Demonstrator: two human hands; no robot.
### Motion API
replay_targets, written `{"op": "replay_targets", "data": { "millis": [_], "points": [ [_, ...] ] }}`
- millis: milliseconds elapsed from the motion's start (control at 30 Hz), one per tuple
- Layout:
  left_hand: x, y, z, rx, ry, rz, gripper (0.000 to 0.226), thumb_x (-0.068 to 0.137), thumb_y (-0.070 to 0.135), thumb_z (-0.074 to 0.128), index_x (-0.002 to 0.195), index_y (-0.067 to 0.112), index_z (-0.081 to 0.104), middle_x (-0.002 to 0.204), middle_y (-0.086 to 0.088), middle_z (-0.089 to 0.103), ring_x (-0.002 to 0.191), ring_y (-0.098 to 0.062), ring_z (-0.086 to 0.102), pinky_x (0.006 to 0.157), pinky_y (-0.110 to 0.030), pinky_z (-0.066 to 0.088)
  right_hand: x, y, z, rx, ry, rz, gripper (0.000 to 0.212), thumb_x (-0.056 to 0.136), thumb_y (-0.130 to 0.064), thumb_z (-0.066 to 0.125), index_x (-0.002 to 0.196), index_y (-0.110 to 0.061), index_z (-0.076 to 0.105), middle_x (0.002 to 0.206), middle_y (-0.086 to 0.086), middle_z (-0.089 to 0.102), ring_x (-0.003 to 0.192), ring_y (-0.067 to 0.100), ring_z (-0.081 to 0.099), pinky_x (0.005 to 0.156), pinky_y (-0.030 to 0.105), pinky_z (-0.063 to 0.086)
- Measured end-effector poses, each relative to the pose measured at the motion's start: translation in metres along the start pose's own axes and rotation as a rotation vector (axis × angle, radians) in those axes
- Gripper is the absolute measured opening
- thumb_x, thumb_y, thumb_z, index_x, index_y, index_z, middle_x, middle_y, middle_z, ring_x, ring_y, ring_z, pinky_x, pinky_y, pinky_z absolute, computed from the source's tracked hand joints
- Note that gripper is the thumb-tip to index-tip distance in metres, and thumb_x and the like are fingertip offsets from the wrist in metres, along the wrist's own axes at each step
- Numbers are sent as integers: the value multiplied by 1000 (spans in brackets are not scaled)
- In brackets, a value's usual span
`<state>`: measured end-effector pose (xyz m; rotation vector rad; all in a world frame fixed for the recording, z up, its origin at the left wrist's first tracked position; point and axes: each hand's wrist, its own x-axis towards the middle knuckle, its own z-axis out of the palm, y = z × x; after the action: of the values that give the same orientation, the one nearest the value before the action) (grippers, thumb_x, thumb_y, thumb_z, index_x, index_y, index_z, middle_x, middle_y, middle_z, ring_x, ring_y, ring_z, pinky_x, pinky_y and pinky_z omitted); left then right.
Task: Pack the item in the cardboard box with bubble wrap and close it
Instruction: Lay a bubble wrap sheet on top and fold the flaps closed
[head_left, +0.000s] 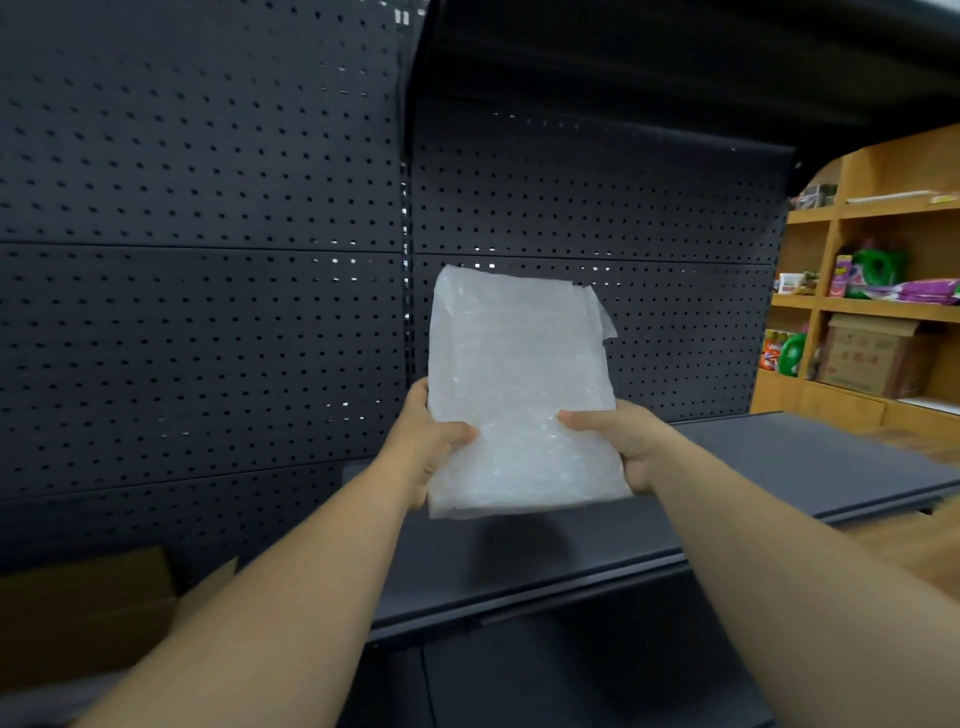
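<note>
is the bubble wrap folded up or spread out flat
Folded. The bubble wrap shows as a compact rectangle with layered edges at its top right corner, held upright above the shelf by the left hand and right hand.

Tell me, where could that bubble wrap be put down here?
Both the left hand and right hand grip the bubble wrap. The dark shelf beneath it looks bare, rightward too. The cardboard box takes up the lower left.

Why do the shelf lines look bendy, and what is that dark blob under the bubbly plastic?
Head view: the wide lens curves the dark shelf edge; the blob is the shadow of the bubble wrap, held up by the left hand and right hand; the right edge is motion-blurred.
</note>
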<state>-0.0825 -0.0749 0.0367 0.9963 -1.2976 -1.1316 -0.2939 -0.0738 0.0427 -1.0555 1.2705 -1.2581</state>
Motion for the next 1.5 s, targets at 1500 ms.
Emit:
{"op": "replay_targets", "data": {
  "millis": [1500],
  "points": [
    [-198,-25,-327,427,524,-96,48,90,31,61,129,17,38,104,4,51,93,-20,55,76,-37,49,-146,105,334,-139,-154,-238,64,83,-9,70,139,-22,42,126,-2,56,106,22,58,87,41,50]
  ]
}}
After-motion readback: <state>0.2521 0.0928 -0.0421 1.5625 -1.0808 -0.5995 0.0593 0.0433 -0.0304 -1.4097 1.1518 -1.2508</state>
